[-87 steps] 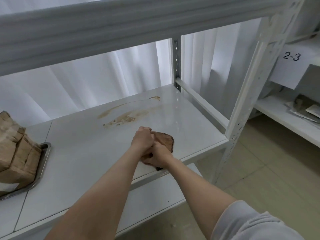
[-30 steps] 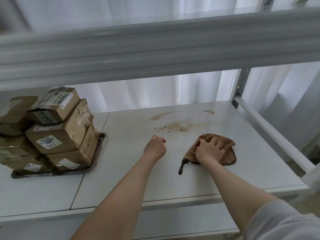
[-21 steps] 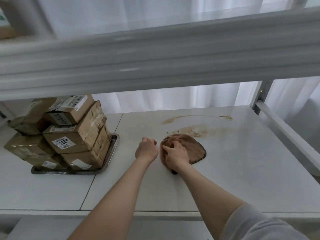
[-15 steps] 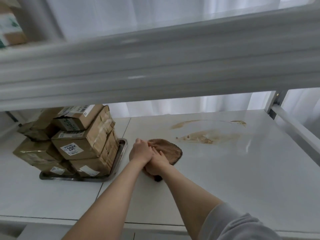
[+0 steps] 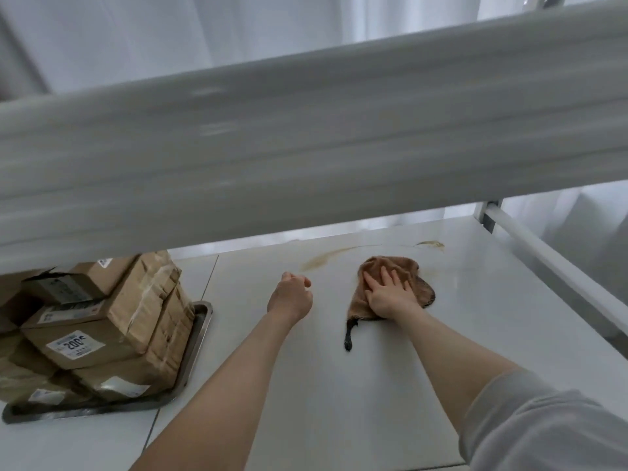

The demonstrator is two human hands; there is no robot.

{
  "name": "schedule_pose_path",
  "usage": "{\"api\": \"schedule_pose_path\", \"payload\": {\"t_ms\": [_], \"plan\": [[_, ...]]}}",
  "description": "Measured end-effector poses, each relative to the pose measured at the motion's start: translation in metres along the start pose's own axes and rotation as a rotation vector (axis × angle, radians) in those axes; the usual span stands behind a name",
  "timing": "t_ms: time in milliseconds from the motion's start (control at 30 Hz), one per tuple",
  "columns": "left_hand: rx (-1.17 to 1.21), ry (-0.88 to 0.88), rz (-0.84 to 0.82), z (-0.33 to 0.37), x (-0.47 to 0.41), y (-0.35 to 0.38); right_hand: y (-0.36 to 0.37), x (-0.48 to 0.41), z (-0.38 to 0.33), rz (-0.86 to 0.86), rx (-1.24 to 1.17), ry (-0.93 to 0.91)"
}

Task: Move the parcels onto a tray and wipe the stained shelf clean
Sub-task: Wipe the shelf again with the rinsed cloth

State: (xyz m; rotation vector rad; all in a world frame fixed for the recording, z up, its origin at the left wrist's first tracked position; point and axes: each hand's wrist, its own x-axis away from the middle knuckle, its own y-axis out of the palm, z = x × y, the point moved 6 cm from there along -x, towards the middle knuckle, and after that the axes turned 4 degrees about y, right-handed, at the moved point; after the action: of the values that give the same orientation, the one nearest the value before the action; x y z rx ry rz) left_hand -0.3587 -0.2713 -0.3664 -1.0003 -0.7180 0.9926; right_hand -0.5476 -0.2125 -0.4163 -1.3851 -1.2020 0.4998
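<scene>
Right hand [image 5: 387, 295] is flat on the brown cloth [image 5: 385, 263], fingers straight and spread, pressing it down onto the white shelf [image 5: 339, 385]. No grip there, just an open palm on top. The cloth lies right of centre on the shelf, bunched under the palm, and a dark loop [image 5: 349, 338] trails out from its near edge toward the person.

Left hand [image 5: 290, 297] is clenched into a loose fist with nothing in it, just left of the cloth and apart from it. Whether it touches the shelf I cannot tell.

Stains now: a long brown streak [image 5: 323, 261] runs on the shelf just beyond the left hand, to the far left of the cloth. A smaller brown mark [image 5: 431, 244] sits at the far right, past the cloth. A faint smear shows just right of the cloth's edge.

Over on the left, the parcels [image 5: 102, 321] are stacked in a pile on the metal tray [image 5: 198, 331], brown cardboard with white labels, one reading "200". The tray rests on the same shelf level, well left of both hands.

Up top, the blurred front beam of the upper shelf [image 5: 306, 147] cuts across the view. White curtain [image 5: 204, 28] hangs behind. A grey sleeve [image 5: 543, 430] covers the right upper arm, near right.
</scene>
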Motion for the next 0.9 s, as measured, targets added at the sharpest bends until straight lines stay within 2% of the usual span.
{"api": "schedule_pose_path", "payload": {"t_ms": [167, 267, 333, 467, 767, 900], "plan": [[0.011, 0.075, -0.067, 0.044, -0.005, 0.026, -0.018, 0.015, 0.093, 0.113, -0.066, 0.302], [0.004, 0.084, -0.076, 0.052, -0.003, 0.032, -0.018, 0.022, 0.097, 0.173, -0.071, 0.424], [-0.002, 0.068, -0.065, 0.047, 0.000, 0.032, -0.017, 0.026, 0.078, 0.221, -0.010, 0.438], [0.015, -0.007, -0.009, 0.015, 0.010, 0.022, 0.001, 0.027, 0.003, 0.244, 0.085, 0.211], [0.092, -0.151, 0.254, -0.086, 0.045, -0.028, 0.056, 0.035, -0.199, -0.066, 0.085, -0.453], [0.039, -0.227, 0.265, -0.116, 0.042, -0.037, 0.071, 0.050, -0.242, -0.113, 0.131, -0.641]]}}
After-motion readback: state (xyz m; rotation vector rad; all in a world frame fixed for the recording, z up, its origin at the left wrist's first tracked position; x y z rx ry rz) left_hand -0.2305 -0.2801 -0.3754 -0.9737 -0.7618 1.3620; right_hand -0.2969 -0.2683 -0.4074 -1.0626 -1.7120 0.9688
